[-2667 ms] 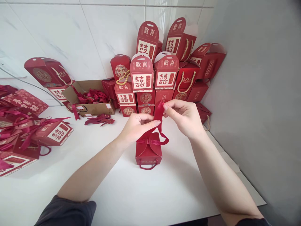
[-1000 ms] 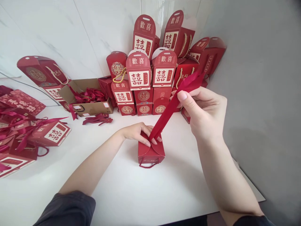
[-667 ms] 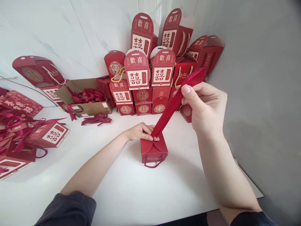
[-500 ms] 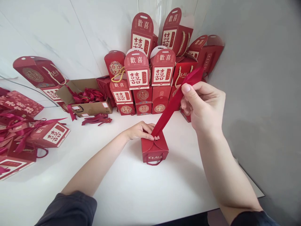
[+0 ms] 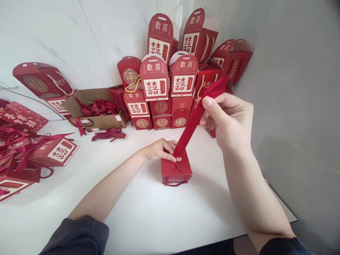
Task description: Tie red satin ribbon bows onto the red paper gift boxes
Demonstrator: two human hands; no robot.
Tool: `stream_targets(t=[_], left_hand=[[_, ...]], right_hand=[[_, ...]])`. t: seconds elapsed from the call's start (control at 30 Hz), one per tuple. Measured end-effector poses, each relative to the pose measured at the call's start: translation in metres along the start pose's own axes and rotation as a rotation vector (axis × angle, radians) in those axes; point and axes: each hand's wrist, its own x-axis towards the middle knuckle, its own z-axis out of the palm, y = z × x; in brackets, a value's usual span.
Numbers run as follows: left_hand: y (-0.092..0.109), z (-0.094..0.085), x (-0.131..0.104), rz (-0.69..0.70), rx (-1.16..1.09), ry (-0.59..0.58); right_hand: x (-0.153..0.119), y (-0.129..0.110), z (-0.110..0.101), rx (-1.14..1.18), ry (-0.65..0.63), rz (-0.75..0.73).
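Observation:
A small red gift box (image 5: 176, 169) with curved, overlapping top flaps and a red cord handle stands on the white table. My left hand (image 5: 160, 150) lies over its top, thumb and fingers closed on the flaps where a red ribbon (image 5: 188, 132) comes up. Higher and to the right, my right hand (image 5: 232, 122) pinches that ribbon between thumb and forefinger. The ribbon runs taut and slanting from the box top to this pinch, and its loose end sticks up beyond the fingers. My left fingertips are partly hidden behind the ribbon.
Red gift boxes (image 5: 154, 79) are stacked against the wall behind. To their left, an open cardboard box (image 5: 105, 122) holds red ribbons, with a bundle of ribbons (image 5: 108, 135) before it. Ribbon-tied boxes (image 5: 57, 152) lie at the left. A grey wall (image 5: 300, 117) rises on the right.
The box has tipped slightly, showing more of its top and less of its front. My right hand has shifted a little to the left, still pinching the ribbon.

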Motion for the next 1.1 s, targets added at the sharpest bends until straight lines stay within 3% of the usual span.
stream_targets(t=[0.17,0.3,0.53,0.63,0.77,0.87,0.93,1.03,1.1], left_hand=[[0.003,0.0,0.001,0.025,0.02,-0.058],[-0.001,-0.001,0.0,0.017,0.014,-0.023],[-0.005,-0.003,0.001,0.074,0.035,-0.06],[-0.003,-0.002,0.001,0.054,0.02,-0.037],[-0.003,0.001,0.001,0.024,0.017,0.033],[-0.005,0.002,0.001,0.042,0.018,0.033],[-0.006,0.002,0.002,0.065,0.024,0.022],[-0.006,0.001,0.003,0.081,0.04,0.013],[-0.006,0.0,0.003,0.085,0.043,0.006]], right_hand=[[0.001,-0.002,-0.002,-0.007,-0.061,0.01],[0.001,-0.004,-0.003,-0.014,-0.096,0.025],[-0.003,-0.008,-0.003,0.006,-0.046,0.031],[0.003,0.005,-0.001,0.037,-0.007,0.04],[0.017,0.048,0.001,0.061,0.035,0.085],[0.017,0.079,-0.002,-0.038,-0.062,0.252],[0.008,0.086,-0.007,-0.303,-0.214,0.347],[-0.018,0.077,-0.018,-0.566,-0.519,0.43],[-0.036,0.067,-0.024,-0.53,-0.641,0.463]])
